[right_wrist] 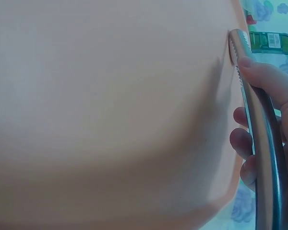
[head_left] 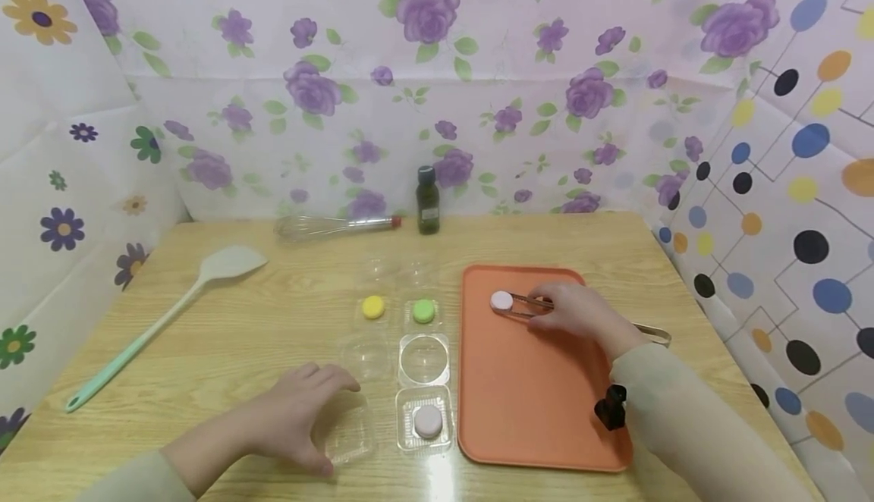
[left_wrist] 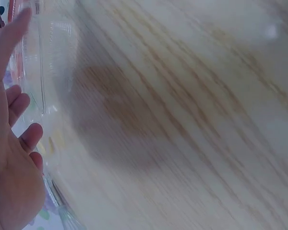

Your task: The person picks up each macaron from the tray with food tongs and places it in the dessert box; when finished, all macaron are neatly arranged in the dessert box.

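Note:
My right hand (head_left: 580, 314) grips metal tongs (right_wrist: 265, 134) over the upper part of an orange tray (head_left: 529, 403). Between the tong tips sits a pale pink macaron (head_left: 501, 301). With thumb and fingers spread apart, my left hand (head_left: 293, 415) is at the side of a clear plastic box (head_left: 351, 437); the left wrist view shows its fingers (left_wrist: 31, 136) loosely bent and holding nothing. Just right of that box, another clear box (head_left: 403, 441) contains a pale macaron (head_left: 428, 421). Farther back, a yellow macaron (head_left: 373, 307) and a green macaron (head_left: 424, 311) lie in clear boxes.
A spatula (head_left: 171, 316) with a green handle lies along the left side of the table. At the back are a wire whisk (head_left: 328, 227) and a dark bottle (head_left: 428, 202). A clear lid (head_left: 425, 360) stands open behind the near right box. Patterned cloth walls enclose the table.

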`<act>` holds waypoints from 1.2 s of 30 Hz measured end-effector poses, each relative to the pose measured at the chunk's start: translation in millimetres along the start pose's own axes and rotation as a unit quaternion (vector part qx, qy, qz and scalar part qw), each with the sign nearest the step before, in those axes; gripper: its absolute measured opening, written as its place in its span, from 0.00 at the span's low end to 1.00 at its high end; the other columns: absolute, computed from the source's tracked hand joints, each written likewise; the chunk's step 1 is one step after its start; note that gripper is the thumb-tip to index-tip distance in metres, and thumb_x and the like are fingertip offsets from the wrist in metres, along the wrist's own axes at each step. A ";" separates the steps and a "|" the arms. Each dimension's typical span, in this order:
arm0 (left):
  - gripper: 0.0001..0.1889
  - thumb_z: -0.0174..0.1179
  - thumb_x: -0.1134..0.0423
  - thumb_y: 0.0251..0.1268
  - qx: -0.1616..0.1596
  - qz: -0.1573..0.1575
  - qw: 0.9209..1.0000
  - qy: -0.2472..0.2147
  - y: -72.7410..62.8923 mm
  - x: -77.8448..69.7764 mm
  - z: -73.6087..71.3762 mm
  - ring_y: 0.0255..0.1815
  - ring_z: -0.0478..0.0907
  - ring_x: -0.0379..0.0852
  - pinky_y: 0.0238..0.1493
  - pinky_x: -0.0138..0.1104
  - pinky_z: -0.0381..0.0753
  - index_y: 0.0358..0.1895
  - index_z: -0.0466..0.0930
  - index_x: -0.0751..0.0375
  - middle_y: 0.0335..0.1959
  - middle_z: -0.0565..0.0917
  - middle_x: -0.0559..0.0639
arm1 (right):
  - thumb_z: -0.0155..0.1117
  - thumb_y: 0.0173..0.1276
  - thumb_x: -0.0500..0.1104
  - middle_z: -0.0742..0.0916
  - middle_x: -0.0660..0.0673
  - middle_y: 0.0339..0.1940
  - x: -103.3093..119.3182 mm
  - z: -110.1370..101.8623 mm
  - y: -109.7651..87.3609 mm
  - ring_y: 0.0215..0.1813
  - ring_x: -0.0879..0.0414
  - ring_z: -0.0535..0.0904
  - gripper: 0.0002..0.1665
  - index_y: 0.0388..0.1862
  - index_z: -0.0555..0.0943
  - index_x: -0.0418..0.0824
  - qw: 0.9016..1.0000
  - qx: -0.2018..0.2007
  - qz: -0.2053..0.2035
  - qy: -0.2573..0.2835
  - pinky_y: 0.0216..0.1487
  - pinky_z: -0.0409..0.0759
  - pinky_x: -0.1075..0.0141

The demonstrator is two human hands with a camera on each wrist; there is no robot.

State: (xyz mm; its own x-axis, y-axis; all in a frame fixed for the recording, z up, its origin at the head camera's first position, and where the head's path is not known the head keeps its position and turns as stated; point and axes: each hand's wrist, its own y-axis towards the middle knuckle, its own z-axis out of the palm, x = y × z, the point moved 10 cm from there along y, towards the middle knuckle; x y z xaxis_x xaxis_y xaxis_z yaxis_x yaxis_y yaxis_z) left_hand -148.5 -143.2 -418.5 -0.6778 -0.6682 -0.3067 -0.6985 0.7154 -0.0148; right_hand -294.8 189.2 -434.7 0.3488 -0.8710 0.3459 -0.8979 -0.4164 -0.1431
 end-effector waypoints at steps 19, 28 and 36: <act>0.45 0.71 0.42 0.31 0.009 0.021 0.998 0.060 8.7 -2.8 -4.4 0.47 0.62 0.39 0.47 0.40 0.65 0.64 0.71 0.42 0.56 0.72 0.38 | 0.70 0.55 0.59 0.83 0.50 0.46 0.7 0.2 0.9 0.44 0.53 0.79 0.29 0.53 0.79 0.47 1.000 -0.005 -0.009 0.007 0.42 0.78 0.55; 0.44 0.71 0.42 0.35 0.012 0.000 0.999 0.050 8.1 4.1 -6.2 0.49 0.64 0.41 0.49 0.43 0.66 0.65 0.70 0.44 0.57 0.72 0.37 | 0.69 0.55 0.59 0.83 0.50 0.44 1.7 1.6 1.9 0.44 0.54 0.79 0.29 0.53 0.79 0.47 1.000 -0.002 -0.009 0.008 0.42 0.78 0.55; 0.46 0.72 0.39 0.33 -0.025 0.007 0.999 0.037 3.5 8.3 -14.5 0.47 0.65 0.40 0.48 0.44 0.68 0.64 0.71 0.49 0.56 0.74 0.41 | 0.68 0.57 0.59 0.84 0.51 0.44 5.4 -3.0 0.4 0.44 0.54 0.79 0.28 0.54 0.79 0.49 1.000 0.003 0.001 0.020 0.44 0.78 0.54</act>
State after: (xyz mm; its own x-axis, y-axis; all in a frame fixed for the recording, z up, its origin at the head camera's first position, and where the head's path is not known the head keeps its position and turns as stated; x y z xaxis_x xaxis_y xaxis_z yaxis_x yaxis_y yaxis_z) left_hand -159.9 -149.2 -407.3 -0.7010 -0.6731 -0.2357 -0.6987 0.7144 0.0379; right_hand -294.1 185.1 -430.0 0.3370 -0.8607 0.3816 -0.8964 -0.4173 -0.1494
